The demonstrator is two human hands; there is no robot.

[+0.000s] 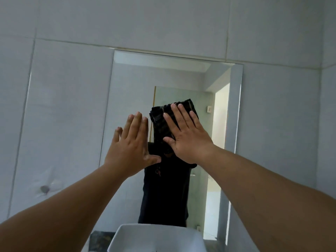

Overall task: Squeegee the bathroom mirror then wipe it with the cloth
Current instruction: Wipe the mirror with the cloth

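The frameless bathroom mirror (127, 84) hangs on the tiled wall ahead. A dark folded cloth (160, 122) lies flat against the glass near its middle. My right hand (187, 137) presses on the cloth with fingers spread, covering its right part. My left hand (131, 148) is flat and open just left of the cloth, fingers up, holding nothing; I cannot tell whether it touches the glass. No squeegee is in view. The mirror reflects a person's dark shirt below the hands.
A white basin (156, 237) sits below the mirror at the bottom edge. Pale wall tiles (63, 106) surround the mirror, with a small dark wall fitting (44, 189) at lower left. A bright doorway shows in the reflection at the right.
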